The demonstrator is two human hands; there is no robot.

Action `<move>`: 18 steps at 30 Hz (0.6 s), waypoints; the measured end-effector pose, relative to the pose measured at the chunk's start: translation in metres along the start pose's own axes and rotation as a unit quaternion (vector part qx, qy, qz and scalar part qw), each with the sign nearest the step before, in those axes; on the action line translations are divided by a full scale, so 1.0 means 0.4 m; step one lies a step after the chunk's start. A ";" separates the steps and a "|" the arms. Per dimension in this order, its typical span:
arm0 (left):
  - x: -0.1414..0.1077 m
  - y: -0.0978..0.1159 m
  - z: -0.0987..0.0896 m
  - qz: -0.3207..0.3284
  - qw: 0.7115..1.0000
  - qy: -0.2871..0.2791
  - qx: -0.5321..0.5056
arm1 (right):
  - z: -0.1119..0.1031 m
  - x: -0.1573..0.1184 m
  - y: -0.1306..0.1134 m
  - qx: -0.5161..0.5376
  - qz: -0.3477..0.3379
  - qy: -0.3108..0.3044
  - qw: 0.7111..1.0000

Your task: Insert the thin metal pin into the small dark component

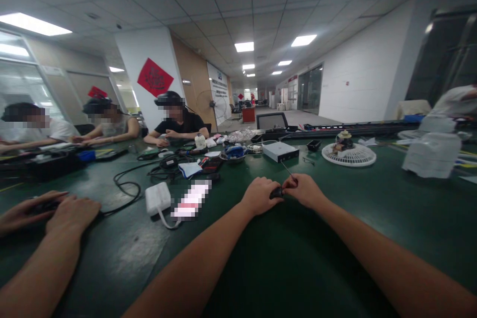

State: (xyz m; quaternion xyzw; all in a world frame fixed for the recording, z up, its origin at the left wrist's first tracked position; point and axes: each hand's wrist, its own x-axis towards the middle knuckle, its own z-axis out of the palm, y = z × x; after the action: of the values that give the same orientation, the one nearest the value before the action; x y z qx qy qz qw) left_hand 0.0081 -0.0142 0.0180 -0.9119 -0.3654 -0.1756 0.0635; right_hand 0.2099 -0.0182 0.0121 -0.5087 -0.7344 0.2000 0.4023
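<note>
My left hand [261, 196] rests low over the green table [283, 258], its fingers closed round a small black part [277, 192]. Close against it, my right hand [303, 191] pinches a thin metal rod-like tool [288, 171] that slants up and to the left. The fingertips of both hands nearly meet at the black part, and whether the tool touches it is hidden. Just beyond the hands lies a grey metal box [280, 151] with a dark front panel.
To the right stand a white fan grille with a motor [348, 154] and a wrapped translucent bundle [432, 151]. A white adapter [158, 198], a lit phone [193, 200] and black cables [128, 184] lie left. Another person's hands [70, 213] work at the far left; several people sit beyond.
</note>
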 end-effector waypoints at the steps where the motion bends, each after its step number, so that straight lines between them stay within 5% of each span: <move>1: 0.000 0.001 -0.002 0.009 1.000 0.001 -0.002 | 0.000 -0.001 -0.002 -0.012 0.000 0.006 1.000; 9: -0.001 0.002 0.002 0.017 1.000 -0.001 0.003 | -0.005 -0.009 -0.008 -0.028 0.013 -0.019 0.999; 18: -0.006 -0.004 -0.006 0.054 0.998 -0.004 -0.016 | 0.008 -0.009 -0.003 -0.164 0.014 -0.008 0.986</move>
State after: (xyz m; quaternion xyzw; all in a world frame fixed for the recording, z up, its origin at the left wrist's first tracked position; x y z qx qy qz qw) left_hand 0.0048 -0.0151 0.0192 -0.9320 -0.3127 -0.1743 0.0566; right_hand 0.2071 -0.0216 0.0097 -0.5765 -0.7531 0.0862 0.3049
